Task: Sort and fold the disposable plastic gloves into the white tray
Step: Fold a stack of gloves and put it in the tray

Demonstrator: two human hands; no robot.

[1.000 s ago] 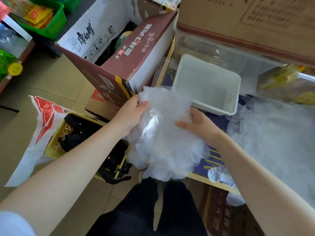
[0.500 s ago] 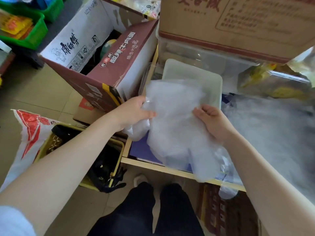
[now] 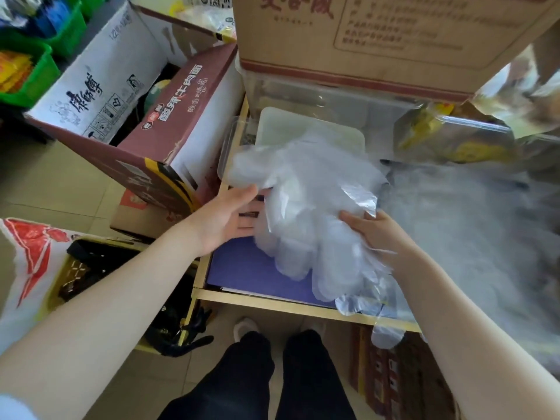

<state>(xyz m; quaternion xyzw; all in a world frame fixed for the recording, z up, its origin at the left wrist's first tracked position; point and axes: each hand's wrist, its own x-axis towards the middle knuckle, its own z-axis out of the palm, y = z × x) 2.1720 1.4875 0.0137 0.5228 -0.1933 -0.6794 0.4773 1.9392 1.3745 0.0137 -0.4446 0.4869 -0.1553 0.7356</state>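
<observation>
A stack of clear disposable plastic gloves [image 3: 306, 192] hangs over the near edge of the white tray [image 3: 272, 124], fingertips pointing toward me. My left hand [image 3: 227, 221] lies palm up at the stack's left side, its straight fingers slipped under the gloves and its thumb beside their edge. My right hand [image 3: 374, 234] grips the stack's right edge, thumb over the plastic. Most of the tray's inside is hidden behind the gloves. A big loose heap of more gloves [image 3: 469, 225] lies on the surface to the right.
A purple board [image 3: 242, 272] covers the wooden-edged table below the gloves. Open cardboard boxes [image 3: 169, 116] stand left of the tray, and a brown carton [image 3: 378, 34] sits behind it. Clear packaged goods [image 3: 454, 137] lie at the back right. A yellow basket [image 3: 91, 268] is on the floor.
The glove stack has moved forward and up over the tray's near edge. My left hand went from pinching the stack's left edge to lying flat under it. My right hand kept its grip.
</observation>
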